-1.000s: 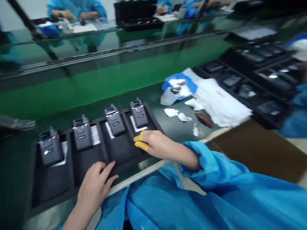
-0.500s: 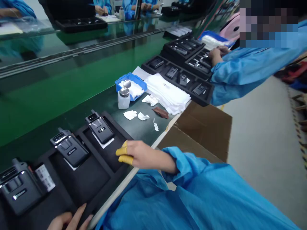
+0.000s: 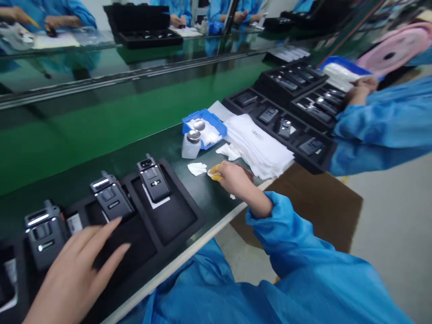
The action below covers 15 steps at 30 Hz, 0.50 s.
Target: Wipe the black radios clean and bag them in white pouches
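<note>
My left hand [image 3: 77, 270] hovers with fingers stretched out over a black foam tray [image 3: 184, 220], nearest the middle black handheld radio [image 3: 111, 202]. Two more radios [image 3: 154, 182] [image 3: 42, 231] lie in neighbouring slots. Further right, my right hand [image 3: 234, 177] wears yellow finger cots and rests on the dark bench. Its fingertips are pinched on a small crumpled white wipe [image 3: 212, 170]. A second wipe [image 3: 196, 168] lies loose just left of it.
A white dispenser bottle [image 3: 191, 144], a blue bin [image 3: 206, 127] and a stack of white sheets [image 3: 261, 146] sit behind the right hand. A co-worker's blue sleeve [image 3: 381, 130] reaches over black trays of radios [image 3: 286, 128]. A cardboard box [image 3: 307, 198] stands below the bench edge; a green belt [image 3: 101, 130] runs behind.
My right hand left the tray's corner and moved right to the small wipe. My left hand rose over the tray with fingers spread. The camera view swung right, then partly back.
</note>
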Available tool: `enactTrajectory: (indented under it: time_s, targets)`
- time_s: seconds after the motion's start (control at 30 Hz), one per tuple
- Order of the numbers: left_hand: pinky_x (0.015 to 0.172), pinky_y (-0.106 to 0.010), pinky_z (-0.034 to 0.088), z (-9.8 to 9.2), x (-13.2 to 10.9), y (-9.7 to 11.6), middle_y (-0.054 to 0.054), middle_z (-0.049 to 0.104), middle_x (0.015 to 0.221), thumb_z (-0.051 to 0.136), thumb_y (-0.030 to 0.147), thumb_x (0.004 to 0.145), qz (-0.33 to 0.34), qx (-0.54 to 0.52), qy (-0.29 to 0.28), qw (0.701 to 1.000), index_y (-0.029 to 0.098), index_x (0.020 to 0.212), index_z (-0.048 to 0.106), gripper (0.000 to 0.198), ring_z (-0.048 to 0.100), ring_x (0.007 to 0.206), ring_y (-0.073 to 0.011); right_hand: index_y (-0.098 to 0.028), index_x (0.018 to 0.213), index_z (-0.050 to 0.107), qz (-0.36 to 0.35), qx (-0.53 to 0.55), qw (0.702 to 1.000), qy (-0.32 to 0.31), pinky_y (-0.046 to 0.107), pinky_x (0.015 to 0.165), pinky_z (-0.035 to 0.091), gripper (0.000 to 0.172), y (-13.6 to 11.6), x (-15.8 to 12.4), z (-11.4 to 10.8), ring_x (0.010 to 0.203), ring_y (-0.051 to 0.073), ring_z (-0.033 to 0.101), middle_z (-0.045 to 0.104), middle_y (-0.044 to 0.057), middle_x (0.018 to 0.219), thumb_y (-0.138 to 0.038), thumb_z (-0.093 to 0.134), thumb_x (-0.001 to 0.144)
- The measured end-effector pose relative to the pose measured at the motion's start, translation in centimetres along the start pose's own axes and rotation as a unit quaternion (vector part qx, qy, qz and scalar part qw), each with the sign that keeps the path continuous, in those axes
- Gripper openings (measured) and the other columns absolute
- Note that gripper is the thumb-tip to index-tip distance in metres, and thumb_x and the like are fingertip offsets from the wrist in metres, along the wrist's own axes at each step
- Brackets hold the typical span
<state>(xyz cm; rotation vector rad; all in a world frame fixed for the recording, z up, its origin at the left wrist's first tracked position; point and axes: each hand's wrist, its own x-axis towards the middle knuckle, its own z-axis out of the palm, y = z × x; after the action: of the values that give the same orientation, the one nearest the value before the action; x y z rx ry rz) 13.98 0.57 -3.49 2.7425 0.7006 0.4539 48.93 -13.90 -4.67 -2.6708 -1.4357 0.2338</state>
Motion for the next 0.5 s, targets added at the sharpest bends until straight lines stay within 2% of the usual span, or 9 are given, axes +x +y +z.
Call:
enactTrajectory:
  time_s: [0.07, 0.17, 0.23, 0.3, 0.4, 0.5]
  targets:
    - [0.078, -0.038, 0.051, 0.7, 3.9, 1.5, -0.007, 0.061, 0.099, 0.045, 0.046, 0.09, -0.007, 0.028, -0.014, 0.999, 0.022, 0.133, 0.043, 0.049, 0.062, 0.086, -0.025, -0.018, 0.096, 0.071, -0.014, 0.006, 0.999, 0.032, 0.028, 0.069, 0.04, 0.028, 0.2, 0.6, -1.3, 0.079, 0.019, 0.057, 0.065, 0.008, 0.09, -0.01, 0.05, 0.08]
    - [0.082, -0.04, 0.051, 2.6, 8.9, 3.9, -0.012, 0.056, 0.105, 0.05, 0.042, 0.088, -0.028, 0.095, -0.017, 0.995, 0.016, 0.138, 0.037, 0.058, 0.06, 0.095, -0.0285, -0.019, 0.105, 0.07, -0.049, 0.037, 0.988, 0.143, 0.032, 0.074, 0.042, 0.032, 0.0, 2.2, -3.8, 0.085, 0.021, 0.055, 0.063, 0.009, 0.092, -0.018, 0.046, 0.085]
    - [0.08, -0.042, 0.051, 3.8, 11.3, 5.5, -0.016, 0.052, 0.109, 0.056, 0.044, 0.085, -0.076, 0.15, -0.032, 0.985, 0.014, 0.141, 0.032, 0.068, 0.061, 0.094, -0.0308, -0.019, 0.108, 0.07, -0.083, 0.056, 0.974, 0.202, 0.034, 0.076, 0.042, 0.035, -0.8, 3.8, -5.0, 0.087, 0.022, 0.054, 0.062, 0.01, 0.092, -0.018, 0.044, 0.084]
    - [0.077, -0.042, 0.052, 4.7, 13.0, 7.0, -0.021, 0.047, 0.118, 0.056, 0.05, 0.084, -0.118, 0.182, -0.062, 0.974, 0.015, 0.146, 0.025, 0.077, 0.062, 0.091, -0.0321, -0.018, 0.109, 0.07, -0.113, 0.054, 0.969, 0.212, 0.035, 0.077, 0.041, 0.037, -1.7, 5.3, -5.6, 0.089, 0.023, 0.053, 0.062, 0.011, 0.093, -0.016, 0.044, 0.083]
    - [0.075, -0.043, 0.052, 5.3, 14.4, 8.1, -0.027, 0.037, 0.134, 0.056, 0.055, 0.082, -0.169, 0.176, -0.096, 0.965, 0.019, 0.149, 0.016, 0.086, 0.064, 0.092, -0.0351, -0.017, 0.105, 0.072, -0.136, 0.005, 0.973, 0.187, 0.037, 0.078, 0.039, 0.039, -2.9, 7.1, -5.2, 0.088, 0.024, 0.051, 0.063, 0.012, 0.093, -0.011, 0.043, 0.08]
    - [0.08, -0.045, 0.051, 5.4, 14.9, 7.6, -0.028, 0.026, 0.145, 0.064, 0.043, 0.08, -0.202, 0.098, -0.087, 0.971, 0.02, 0.149, 0.013, 0.089, 0.063, 0.099, -0.0381, -0.015, 0.098, 0.074, -0.142, -0.055, 0.972, 0.179, 0.037, 0.074, 0.036, 0.038, -3.0, 7.9, -4.3, 0.083, 0.024, 0.049, 0.063, 0.013, 0.09, -0.009, 0.043, 0.076]
